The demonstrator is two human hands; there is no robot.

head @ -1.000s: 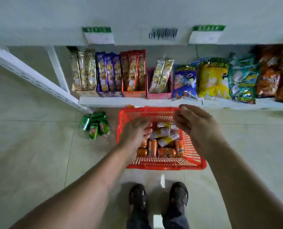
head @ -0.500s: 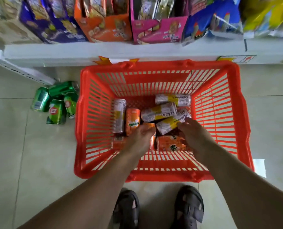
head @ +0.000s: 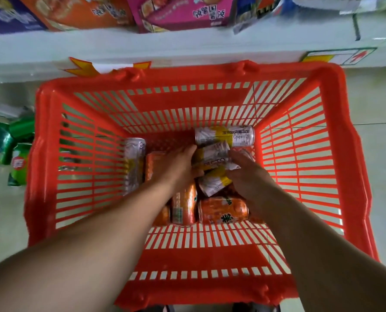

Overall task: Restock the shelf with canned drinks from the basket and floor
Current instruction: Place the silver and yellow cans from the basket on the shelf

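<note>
Red plastic formed the near wall of the basket, over which both bare forearms reached down from the bottom corners of the view. Nearest to the wrists, orange cans lay on their sides on the basket floor, one just under the right forearm and another beneath the left wrist. The left hand lay fingers forward, touching the left end of a silver-and-yellow can; the right hand curled against that can's right end, so the can sat between the two hands, though whether either had a firm grasp could not be told. A second silver-and-yellow can lay just below it, between the hands; a third lay beyond the fingertips near the far wall; a fourth lay lengthwise left of the left hand. Outside the basket, far left of the left hand, green cans lay on the tiled floor. Beyond everything ran the white shelf, carrying snack boxes.
</note>
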